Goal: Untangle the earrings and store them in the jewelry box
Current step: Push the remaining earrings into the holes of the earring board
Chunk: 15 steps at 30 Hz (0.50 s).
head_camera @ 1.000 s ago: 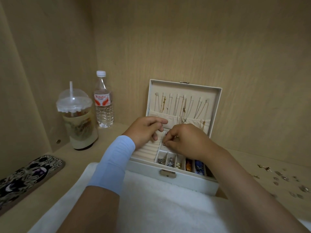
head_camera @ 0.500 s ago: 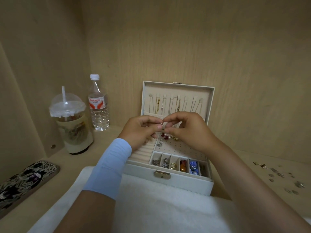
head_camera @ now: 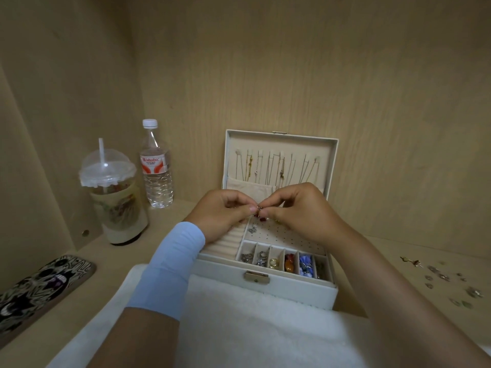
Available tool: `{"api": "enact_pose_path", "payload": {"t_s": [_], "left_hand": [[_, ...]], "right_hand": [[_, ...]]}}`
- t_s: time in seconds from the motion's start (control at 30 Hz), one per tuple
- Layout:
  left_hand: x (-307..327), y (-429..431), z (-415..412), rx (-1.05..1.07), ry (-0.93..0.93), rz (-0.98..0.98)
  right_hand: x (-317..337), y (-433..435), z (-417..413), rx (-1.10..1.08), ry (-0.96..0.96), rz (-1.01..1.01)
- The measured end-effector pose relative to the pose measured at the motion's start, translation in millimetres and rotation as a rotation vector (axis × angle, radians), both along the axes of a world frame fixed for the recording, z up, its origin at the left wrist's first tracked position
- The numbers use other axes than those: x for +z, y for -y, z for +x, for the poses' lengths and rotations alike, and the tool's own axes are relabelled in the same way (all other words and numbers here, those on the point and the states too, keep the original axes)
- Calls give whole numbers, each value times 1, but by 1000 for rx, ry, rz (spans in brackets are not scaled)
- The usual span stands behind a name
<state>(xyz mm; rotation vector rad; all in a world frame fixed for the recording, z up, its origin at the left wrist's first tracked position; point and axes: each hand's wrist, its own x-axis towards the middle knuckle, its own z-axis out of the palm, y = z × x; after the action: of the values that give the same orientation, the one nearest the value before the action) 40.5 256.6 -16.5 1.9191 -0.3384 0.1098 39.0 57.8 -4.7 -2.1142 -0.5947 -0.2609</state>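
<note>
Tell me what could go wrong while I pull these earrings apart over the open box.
The earrings, pinched between the left hand and right hand, could slip and fall among pieces already in the jewelry box, possibly tangling again. The right forearm lies beside loose pieces on the shelf and could sweep them off.
</note>
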Motion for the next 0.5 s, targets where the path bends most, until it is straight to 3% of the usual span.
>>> {"api": "enact_pose_path", "payload": {"t_s": [0.17,0.5], "left_hand": [[-4,-2,1,41,51,397],[-4,1,-2,32,42,501]], "right_hand": [[-11,-3,-1,-61,0,-332],[-5,-7,-4,-45,144,-548]]}}
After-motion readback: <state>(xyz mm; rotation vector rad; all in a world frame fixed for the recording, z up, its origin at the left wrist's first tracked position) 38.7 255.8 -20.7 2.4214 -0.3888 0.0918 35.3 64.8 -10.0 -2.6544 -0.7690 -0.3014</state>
